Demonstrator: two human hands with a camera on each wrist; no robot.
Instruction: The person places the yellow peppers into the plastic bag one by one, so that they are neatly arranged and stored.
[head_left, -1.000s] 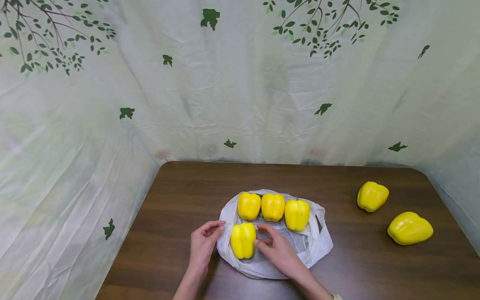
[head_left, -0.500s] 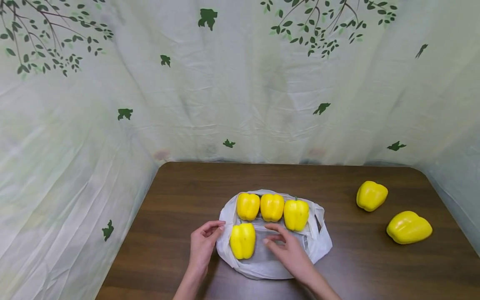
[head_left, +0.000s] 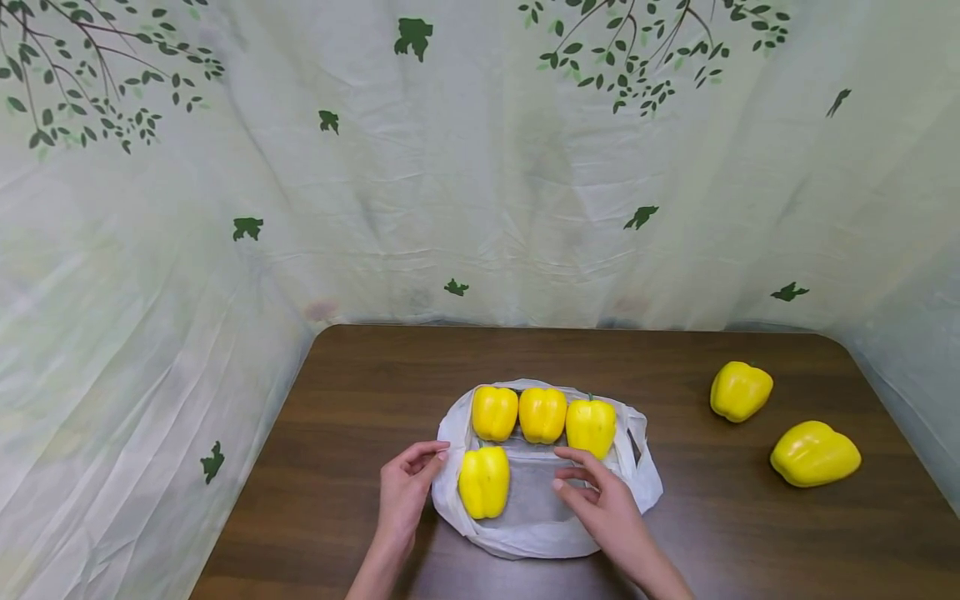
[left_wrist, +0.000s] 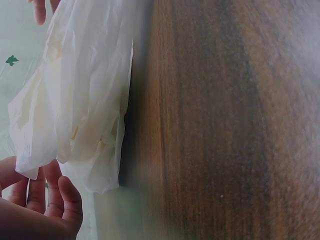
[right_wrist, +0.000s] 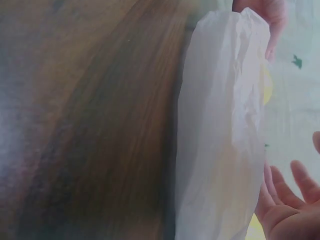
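A white plastic bag lies spread open on the table with several yellow bell peppers in it. Three stand in a row at the back, among them the middle pepper; a front pepper sits at the near left. My left hand pinches the bag's left rim between thumb and fingers, and the left wrist view shows the bag's edge in that grip. Over the bag's right half hovers my right hand, its fingers loosely bent and holding nothing. In the right wrist view that hand is beside the bag's side.
Two more yellow bell peppers lie on the table's right side, a rear pepper and a nearer pepper. The brown wooden table ends at a pale curtain printed with leaves.
My right hand has let go of the front-left pepper and moved away to the right over the bag. The left hand stays at the bag's rim.
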